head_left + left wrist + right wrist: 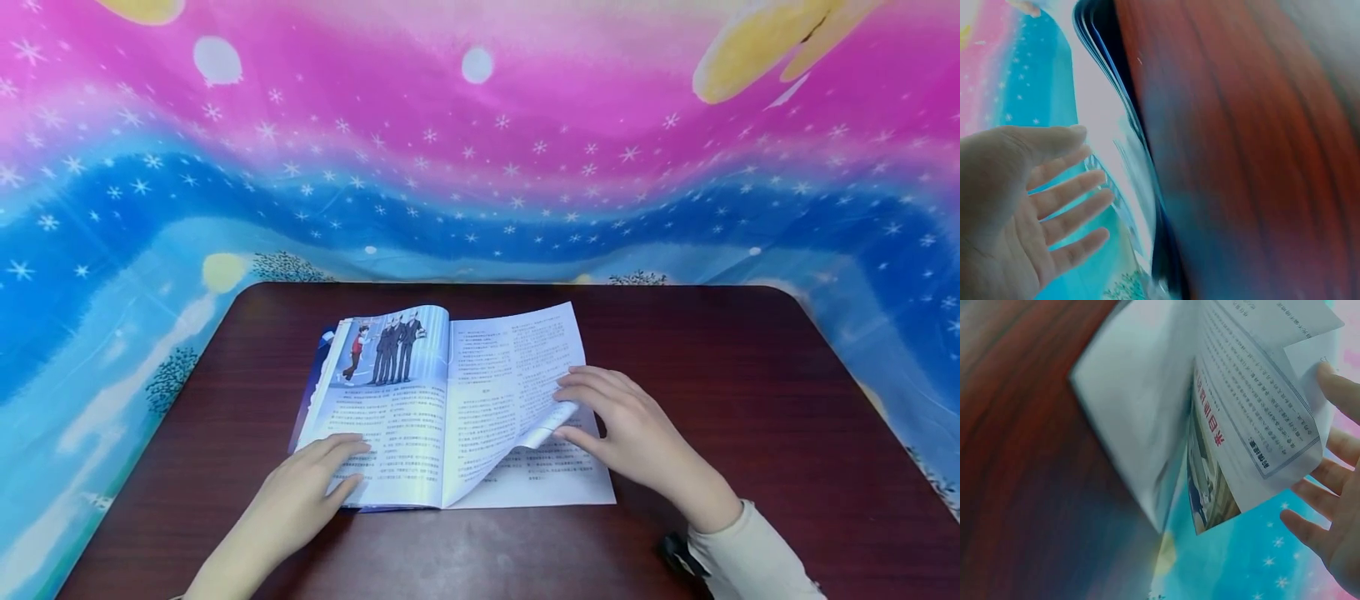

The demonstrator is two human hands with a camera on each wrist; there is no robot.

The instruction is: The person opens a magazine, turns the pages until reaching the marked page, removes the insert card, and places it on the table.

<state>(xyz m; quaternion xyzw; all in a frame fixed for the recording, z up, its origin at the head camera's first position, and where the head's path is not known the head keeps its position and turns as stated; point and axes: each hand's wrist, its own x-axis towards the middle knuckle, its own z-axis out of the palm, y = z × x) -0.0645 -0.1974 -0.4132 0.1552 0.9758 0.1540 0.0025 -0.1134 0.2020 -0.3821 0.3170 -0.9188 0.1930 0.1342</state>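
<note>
The right hand (637,433) pinches the page (506,387) in its fingers (596,397), the left hand's (307,479) lie apart; tugging could crease it.

on the table (750,375), free room flanks a magazine (408,417), while a lifted page (517,367) and the right hand (630,425) block its right half, the left hand (303,483) its near-left corner; cloth (480,200) walls the far edge.

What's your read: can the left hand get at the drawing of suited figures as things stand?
Probably yes. The left hand is at the lower part of the left page, with nothing visible between it and the drawing; the right hand holds the lifted page, off to the side.
</note>
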